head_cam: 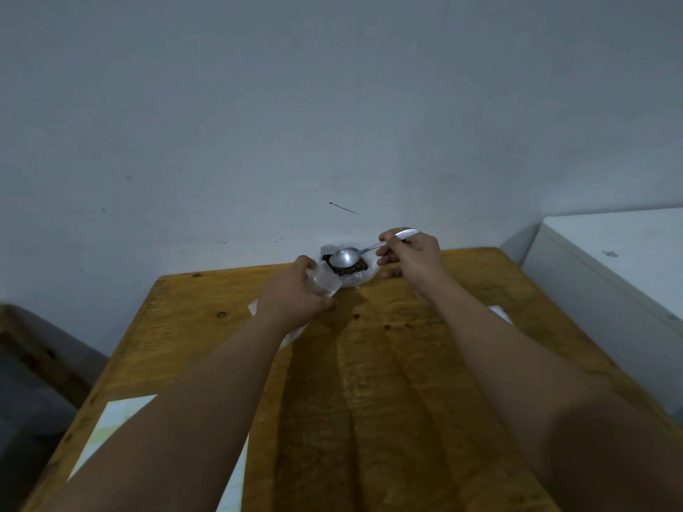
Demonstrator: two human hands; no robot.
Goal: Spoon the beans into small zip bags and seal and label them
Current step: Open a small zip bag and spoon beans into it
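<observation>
Scooping step: my right hand (pixel 410 257) pinches the spoon (pixel 345 257), its bowl empty over the beans (pixel 351 270), my left hand (pixel 295 291) grips a small zip bag (pixel 328 284) beside them; next I dip and load.

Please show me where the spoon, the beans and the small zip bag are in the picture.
spoon (pixel 344 257): head view, on the bowl of the spoon.
beans (pixel 360 267): head view, on the dark pile right of the spoon's bowl.
small zip bag (pixel 328 284): head view, on its clear plastic wall.
</observation>
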